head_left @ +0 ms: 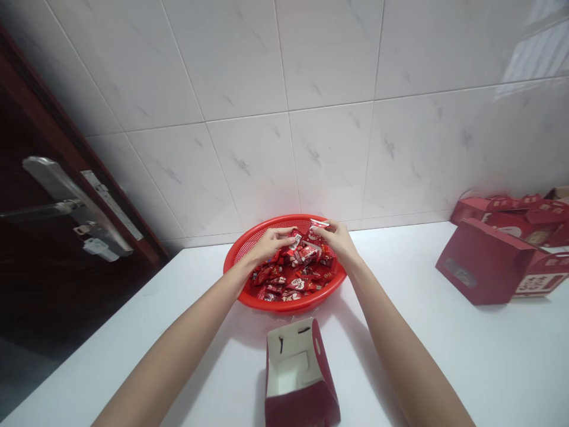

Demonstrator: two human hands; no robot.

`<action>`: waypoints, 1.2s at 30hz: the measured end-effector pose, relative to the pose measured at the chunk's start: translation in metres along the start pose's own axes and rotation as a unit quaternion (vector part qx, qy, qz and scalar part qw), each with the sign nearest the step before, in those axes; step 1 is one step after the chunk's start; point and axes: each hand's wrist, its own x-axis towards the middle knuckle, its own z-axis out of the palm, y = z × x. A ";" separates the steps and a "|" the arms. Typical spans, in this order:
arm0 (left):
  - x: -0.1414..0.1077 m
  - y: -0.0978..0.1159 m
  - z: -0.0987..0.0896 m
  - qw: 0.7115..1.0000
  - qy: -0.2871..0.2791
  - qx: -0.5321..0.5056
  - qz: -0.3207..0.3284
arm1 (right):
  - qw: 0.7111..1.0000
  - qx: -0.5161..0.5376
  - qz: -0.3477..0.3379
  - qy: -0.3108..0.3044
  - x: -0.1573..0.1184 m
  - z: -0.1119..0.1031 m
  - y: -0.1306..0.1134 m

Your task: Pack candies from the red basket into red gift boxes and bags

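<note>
A red plastic basket point(288, 306) holds a heap of wrapped candies point(297, 283), mostly red. Over the left part of the heap, my left hand point(271, 244) pinches a red candy packet point(294, 238) with a white label. At the basket's right rim, my right hand point(334, 238) grips another small packet point(317, 224), red and white, between thumb and fingers. Just in front of the basket stands a dark red gift box point(302, 409) with its top open. Its white inside point(293, 369) shows two dark slits and no candy.
Several red gift boxes point(484, 261) with handles stand at the right of the white table point(400, 284). A tiled wall point(329, 160) rises right behind the basket. On the left is a dark wooden door point(26, 255) with a metal handle point(57, 207).
</note>
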 end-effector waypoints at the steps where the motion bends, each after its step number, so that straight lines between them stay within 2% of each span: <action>1: 0.000 0.000 0.000 1.000 -0.003 0.001 0.002 | 1.000 0.002 -0.001 0.000 0.000 0.000 0.000; 5: 0.001 -0.001 -0.001 1.000 0.004 0.011 -0.021 | 1.000 0.018 0.007 0.010 -0.001 0.000 -0.001; 9: 0.002 -0.006 0.000 0.996 0.021 0.074 -0.040 | 0.999 0.042 0.028 0.010 -0.002 0.001 -0.003; 15: 0.000 -0.002 0.001 0.969 0.119 0.216 -0.028 | 0.996 0.077 0.038 0.005 -0.005 0.003 -0.008; 17: -0.001 0.002 0.001 0.953 0.096 0.284 -0.043 | 0.996 0.076 0.042 0.008 -0.006 0.003 -0.010; 21: -0.004 0.005 0.000 0.895 -0.015 0.425 -0.138 | 0.997 0.058 0.042 0.018 -0.007 0.004 -0.013; 23: -0.006 0.004 0.001 0.872 -0.030 0.460 -0.163 | 0.998 0.048 0.045 0.022 -0.007 0.005 -0.013; 26: -0.006 0.004 0.004 0.853 -0.040 0.492 -0.170 | 0.998 0.037 0.045 0.023 -0.006 0.005 -0.011; 31: -0.004 0.002 0.014 0.827 -0.090 0.521 -0.190 | 0.998 0.034 0.043 0.011 -0.003 0.004 -0.004; 36: 0.003 -0.010 0.018 0.822 -0.091 0.532 -0.182 | 0.999 0.025 0.027 0.001 -0.001 0.001 0.001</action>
